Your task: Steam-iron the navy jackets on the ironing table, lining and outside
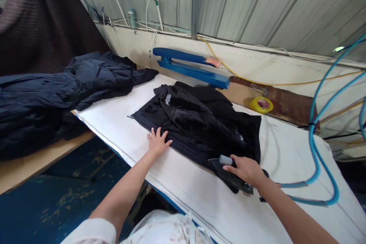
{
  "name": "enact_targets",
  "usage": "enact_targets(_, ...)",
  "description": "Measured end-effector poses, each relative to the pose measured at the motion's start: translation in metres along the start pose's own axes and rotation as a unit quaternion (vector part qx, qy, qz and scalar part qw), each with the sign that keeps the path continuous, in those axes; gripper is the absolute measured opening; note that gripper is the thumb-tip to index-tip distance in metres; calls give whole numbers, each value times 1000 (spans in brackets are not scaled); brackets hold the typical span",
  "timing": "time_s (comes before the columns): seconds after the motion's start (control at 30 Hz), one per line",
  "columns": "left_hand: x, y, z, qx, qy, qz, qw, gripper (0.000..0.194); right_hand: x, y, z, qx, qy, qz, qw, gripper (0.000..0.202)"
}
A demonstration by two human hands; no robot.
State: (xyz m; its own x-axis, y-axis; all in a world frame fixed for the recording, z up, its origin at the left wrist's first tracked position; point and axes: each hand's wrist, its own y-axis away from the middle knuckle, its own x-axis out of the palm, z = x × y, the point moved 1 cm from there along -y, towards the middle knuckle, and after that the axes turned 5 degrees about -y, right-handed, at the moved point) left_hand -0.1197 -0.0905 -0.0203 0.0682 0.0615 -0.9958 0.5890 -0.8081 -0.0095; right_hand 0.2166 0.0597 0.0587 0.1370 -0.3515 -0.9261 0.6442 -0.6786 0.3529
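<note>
A black jacket [194,122] with a plush-looking inner side lies spread over the white padded ironing table [183,183]. On its near edge rests my left hand [159,143], fingers spread and flat. My right hand [247,168] is wrapped round the handle of a steam iron [228,173], whose pointed tip faces left over the jacket's lower right edge. The iron's sole is hidden from this angle. A zipper end [130,116] sticks out at the jacket's left corner.
Blue hoses [316,152] run from the iron up the right side. Dark padded jackets [85,80] are heaped at the left. Behind the table are a blue sleeve board [191,66], a yellow tape roll [261,105] and a yellow cable [257,82] along the wall.
</note>
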Motion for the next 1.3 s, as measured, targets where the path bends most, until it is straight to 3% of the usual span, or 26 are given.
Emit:
enact_targets(0.13, -6, -11, 8, -1, -8, 21, 1000, 47, -2, -1, 8, -21, 4, -15, 1000, 61)
enact_targets(0.27, -24, -21, 8, 6, -24, 19, 1000, 42, -4, 1, 19, -41, 22, -15, 999, 60)
enact_targets(0.37, -31, -16, -13, 117, -12, 6, 993, 28, -5, 1, 24, 9, 28, -24, 999, 62)
enact_targets(0.47, -20, -2, -42, 248, 43, 35, 967, 30, -5, 0, 25, 62, 32, -31, 997, 67)
enact_targets(0.57, -1, 6, -55, 244, 51, 14, 968, 49, -4, 1, 26, 12, 44, -17, 999, 62)
enact_targets(0.73, 14, -6, -46, 256, 26, -15, 966, 49, -1, 8, 27, -79, 56, 20, 995, 53)
enact_targets(0.93, 13, -16, -42, 259, 36, -18, 965, 52, -2, 5, 32, 9, 29, 10, 999, 58)
enact_targets(1.17, 13, -17, -32, 258, 102, -37, 960, 59, -7, -17, 75, 45, 22, -4, 999, 57)
enact_targets(1.3, 13, -25, -5, 240, 139, -87, 957, 36, -10, -37, 96, 39, -1, -9, 999, 60)
